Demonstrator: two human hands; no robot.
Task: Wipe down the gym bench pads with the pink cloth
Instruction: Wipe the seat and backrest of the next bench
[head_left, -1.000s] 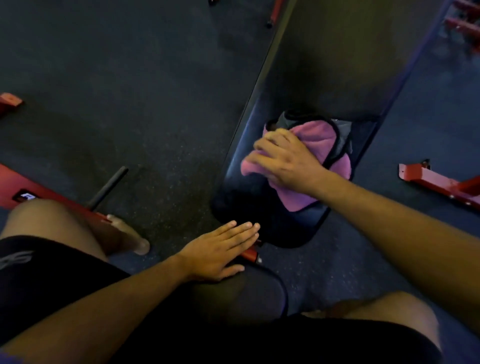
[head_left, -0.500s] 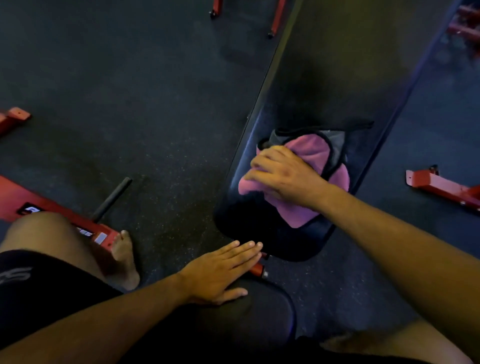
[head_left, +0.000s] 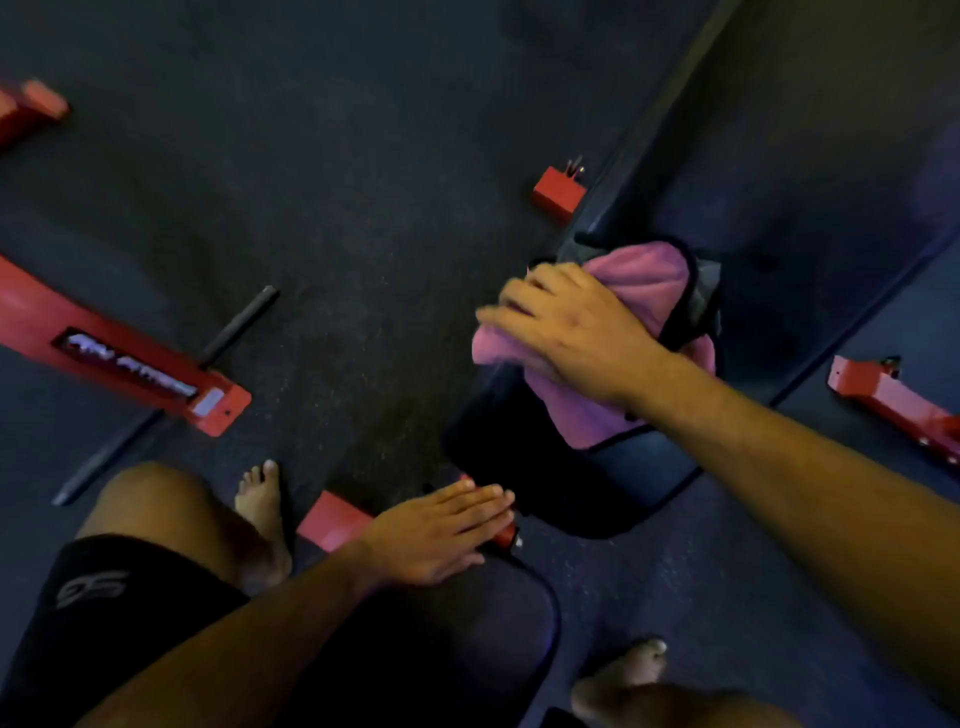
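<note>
Pink cloth (head_left: 644, 291) bunched on the long back pad (head_left: 769, 171), at its near end and toward the left edge. Right hand (head_left: 576, 332) flat on top of it, fingers a little apart and bent over the folds — pressing, not pinching. Left hand (head_left: 441, 535) flat on the seat pad (head_left: 483, 639), at its far edge, fingers straight and pressed together, as a support. Better to open the cloth wider, keep even pressure, and go in long overlapping strokes from edge to edge — also over the rounded near corners. Seat pad probably not yet wiped.
</note>
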